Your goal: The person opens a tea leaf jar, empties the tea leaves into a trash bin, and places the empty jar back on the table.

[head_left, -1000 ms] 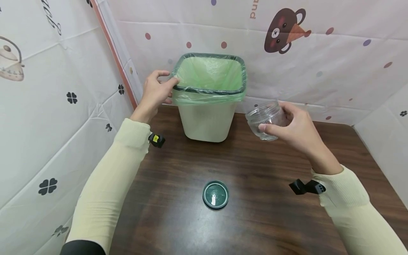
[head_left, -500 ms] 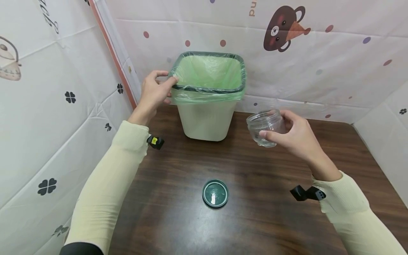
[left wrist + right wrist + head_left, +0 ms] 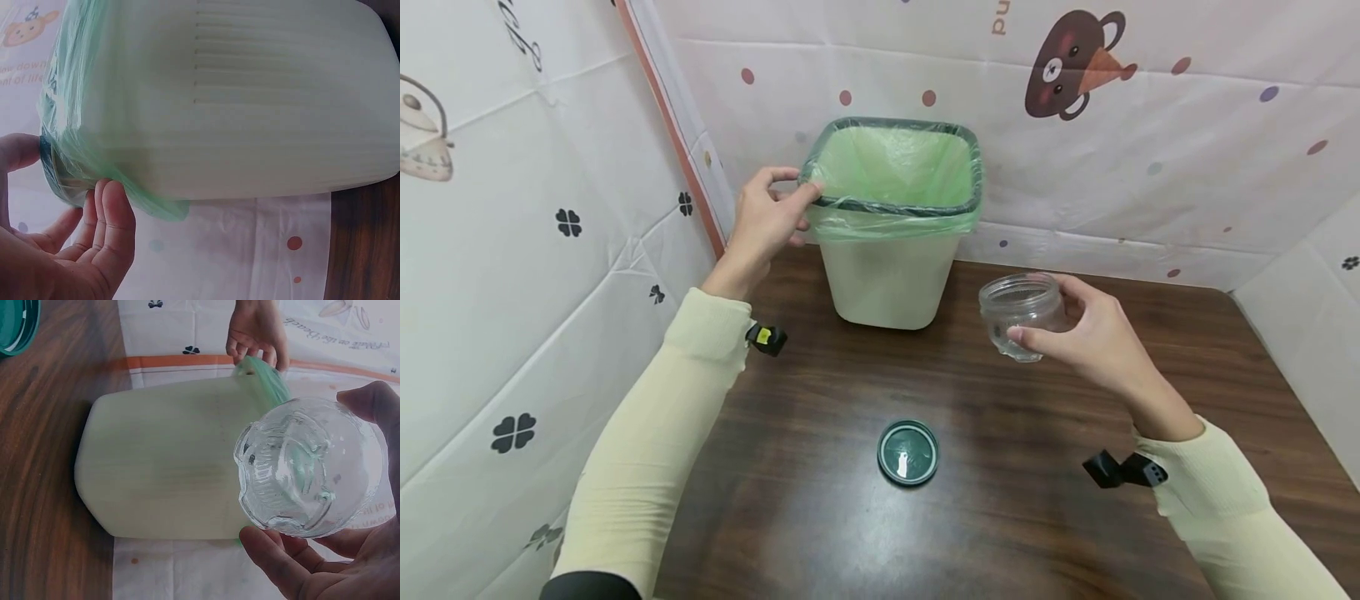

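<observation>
Jar (image 3: 1021, 315) gripped in right hand (image 3: 1093, 337); left hand (image 3: 765, 218) pinches bin (image 3: 891, 275) rim

You wear long, close-fitting sleeves of pale cream-yellow ribbed knit, each ending in a cuff at the wrist; your left sleeve (image 3: 647, 442) shows a dark band near its upper end. Your left hand (image 3: 765, 218) and right hand (image 3: 1093, 337) are bare. A small black mount with a yellow mark (image 3: 766, 337) sits by your left cuff, a black clip-like mount (image 3: 1123, 469) by your right.
</observation>
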Tool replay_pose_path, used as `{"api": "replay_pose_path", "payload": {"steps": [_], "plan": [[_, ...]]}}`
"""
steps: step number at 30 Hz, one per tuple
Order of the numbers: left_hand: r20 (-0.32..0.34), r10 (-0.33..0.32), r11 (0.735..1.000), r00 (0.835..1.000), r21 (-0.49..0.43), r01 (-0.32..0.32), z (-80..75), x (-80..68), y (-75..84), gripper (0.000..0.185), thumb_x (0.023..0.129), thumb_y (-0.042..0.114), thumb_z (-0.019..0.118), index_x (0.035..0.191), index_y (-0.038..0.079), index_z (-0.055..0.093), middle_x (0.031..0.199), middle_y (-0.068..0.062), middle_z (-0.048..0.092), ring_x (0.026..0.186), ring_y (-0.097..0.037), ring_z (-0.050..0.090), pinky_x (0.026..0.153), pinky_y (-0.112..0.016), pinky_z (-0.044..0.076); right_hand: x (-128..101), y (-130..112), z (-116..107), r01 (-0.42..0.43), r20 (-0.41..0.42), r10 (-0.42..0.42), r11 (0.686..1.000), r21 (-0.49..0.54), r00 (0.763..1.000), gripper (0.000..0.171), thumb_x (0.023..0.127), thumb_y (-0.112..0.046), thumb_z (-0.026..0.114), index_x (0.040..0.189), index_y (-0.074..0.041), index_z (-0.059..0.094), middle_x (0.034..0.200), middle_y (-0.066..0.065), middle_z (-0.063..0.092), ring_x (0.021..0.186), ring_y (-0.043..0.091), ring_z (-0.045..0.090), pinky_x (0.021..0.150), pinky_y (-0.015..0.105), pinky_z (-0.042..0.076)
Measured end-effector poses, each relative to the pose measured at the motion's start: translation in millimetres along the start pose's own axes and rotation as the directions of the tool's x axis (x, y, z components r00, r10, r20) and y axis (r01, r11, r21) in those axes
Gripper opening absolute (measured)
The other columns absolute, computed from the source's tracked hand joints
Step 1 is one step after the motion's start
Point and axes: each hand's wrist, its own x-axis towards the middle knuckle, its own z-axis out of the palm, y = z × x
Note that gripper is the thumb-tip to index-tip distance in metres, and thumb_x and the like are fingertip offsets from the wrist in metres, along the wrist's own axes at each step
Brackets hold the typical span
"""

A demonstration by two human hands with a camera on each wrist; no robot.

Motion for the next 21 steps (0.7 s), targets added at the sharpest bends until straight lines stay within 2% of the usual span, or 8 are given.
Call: {"api": "replay_pose_path", "payload": {"steps": [5,13,18,21], "plan": [[-0.004,0.031,0.999,1.000,0.009,-0.031,1.0,-1.3,-3.3,0.054,0.093,0.044,0.071,0.136,0.017,0.055,0.107,-0.007,0.065,0.079,-0.021,0.065,0.067,-0.034,0.060,-2.7,5.9,2.4,0.026,0.022,-0.026,1.000,0.011,0.999,0.062,0.081,-0.029,0.086,0.137,-0.014,0.061,0.109,0.010,0.069,0.088,0.014,0.065,0.068,0.022,0.050],[0.006,0.042,0.999,0.999,0.006,-0.042,2.8,-4.9,-7.5,0.058,0.093,0.047,0.070,0.141,0.020,0.052,0.111,-0.009,0.066,0.083,-0.025,0.065,0.068,-0.035,0.059,-6.1,13.1,7.0,0.051,0.059,-0.053,0.998,0.036,0.997,0.064,0.082,-0.027,0.086,0.139,-0.018,0.060,0.118,0.008,0.065,0.094,0.014,0.065,0.071,0.020,0.050],[-0.007,0.060,0.998,0.998,-0.021,-0.060,4.6,-5.6,-12.2,0.060,0.092,0.047,0.070,0.142,0.019,0.051,0.110,-0.009,0.067,0.080,-0.025,0.065,0.062,-0.031,0.058,-8.3,18.3,10.8,0.065,0.067,-0.067,0.998,0.023,0.996,0.065,0.081,-0.027,0.087,0.138,-0.017,0.059,0.117,0.008,0.065,0.095,0.017,0.065,0.072,0.021,0.051],[-0.022,0.074,0.997,0.997,-0.033,-0.075,6.2,-5.7,-15.1,0.060,0.092,0.047,0.071,0.141,0.018,0.052,0.107,-0.009,0.068,0.080,-0.026,0.065,0.063,-0.033,0.058,-9.7,21.7,13.5,0.067,0.073,-0.068,0.998,0.021,0.995,0.065,0.080,-0.028,0.087,0.138,-0.017,0.059,0.118,0.008,0.065,0.095,0.017,0.065,0.073,0.021,0.051]]}}
